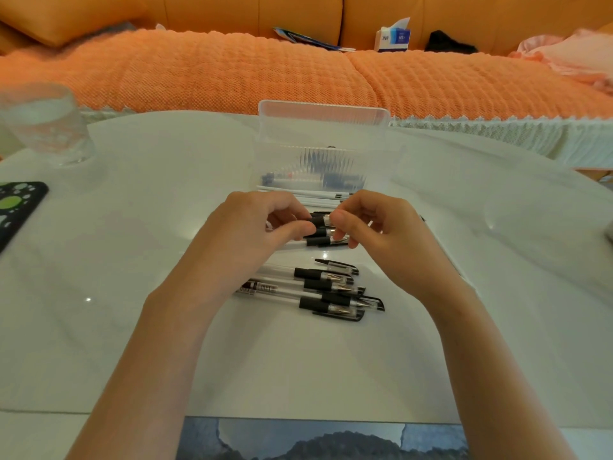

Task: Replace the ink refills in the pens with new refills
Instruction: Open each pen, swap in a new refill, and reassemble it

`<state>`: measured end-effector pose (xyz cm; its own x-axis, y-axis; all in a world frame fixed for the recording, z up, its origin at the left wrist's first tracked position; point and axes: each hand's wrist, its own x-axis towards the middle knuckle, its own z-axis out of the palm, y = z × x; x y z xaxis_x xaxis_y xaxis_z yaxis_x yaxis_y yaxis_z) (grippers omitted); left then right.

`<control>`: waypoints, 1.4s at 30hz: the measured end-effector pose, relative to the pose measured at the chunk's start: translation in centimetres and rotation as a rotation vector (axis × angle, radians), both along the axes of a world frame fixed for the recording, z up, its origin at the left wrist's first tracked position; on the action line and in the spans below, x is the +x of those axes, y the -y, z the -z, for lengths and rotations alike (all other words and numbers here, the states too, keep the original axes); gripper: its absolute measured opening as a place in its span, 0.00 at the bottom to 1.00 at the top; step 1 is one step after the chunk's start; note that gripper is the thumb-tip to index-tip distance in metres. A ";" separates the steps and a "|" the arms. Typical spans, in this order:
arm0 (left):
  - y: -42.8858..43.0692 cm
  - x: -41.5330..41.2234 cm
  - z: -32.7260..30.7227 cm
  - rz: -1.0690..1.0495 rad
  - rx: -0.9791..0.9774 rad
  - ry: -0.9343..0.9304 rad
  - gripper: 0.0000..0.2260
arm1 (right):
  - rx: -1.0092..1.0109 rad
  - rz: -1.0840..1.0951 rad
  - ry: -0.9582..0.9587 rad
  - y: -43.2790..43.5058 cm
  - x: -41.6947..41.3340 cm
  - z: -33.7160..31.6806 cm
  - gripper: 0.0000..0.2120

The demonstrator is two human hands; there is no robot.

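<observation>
A clear pen with a black rubber grip (319, 222) is held between both hands above the white table (132, 260). My left hand (255, 224) grips its barrel and my right hand (371, 220) pinches its tip end. Under the hands lie two similar pens (323, 241). Nearer to me is a pile of several clear pens with black caps (325, 290). White refills (311, 195) lie in a row just beyond the hands. Behind them stands an open clear plastic case (323, 154) with more pens inside.
A glass (46, 127) stands at the far left, and a black phone with green spots (16, 210) lies at the left edge. An orange sofa (232, 74) runs behind the table, with a tissue box (393, 36) on it.
</observation>
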<state>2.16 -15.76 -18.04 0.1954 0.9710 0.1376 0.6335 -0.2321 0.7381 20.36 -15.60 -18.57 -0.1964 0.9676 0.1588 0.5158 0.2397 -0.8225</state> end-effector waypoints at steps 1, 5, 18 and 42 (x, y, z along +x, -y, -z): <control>0.0 0.0 0.0 -0.018 0.015 0.009 0.02 | 0.000 0.000 -0.002 0.0 0.0 0.0 0.05; 0.0 0.0 -0.1 -0.056 0.033 0.025 0.05 | -0.006 -0.001 -0.014 -0.1 0.1 0.0 0.05; 0.0 -0.6 -0.1 -0.074 0.004 0.005 0.05 | -0.183 -0.068 0.299 0.4 1.8 1.0 0.05; 0.0 -0.8 -0.2 -0.013 0.001 -0.001 0.06 | -0.009 0.018 -0.071 -0.2 1.7 0.2 0.06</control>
<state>1.40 -15.80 -17.88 0.1825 0.9734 0.1388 0.6372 -0.2246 0.7372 22.11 -15.39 -18.81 -0.1671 0.9724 0.1628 0.4603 0.2230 -0.8593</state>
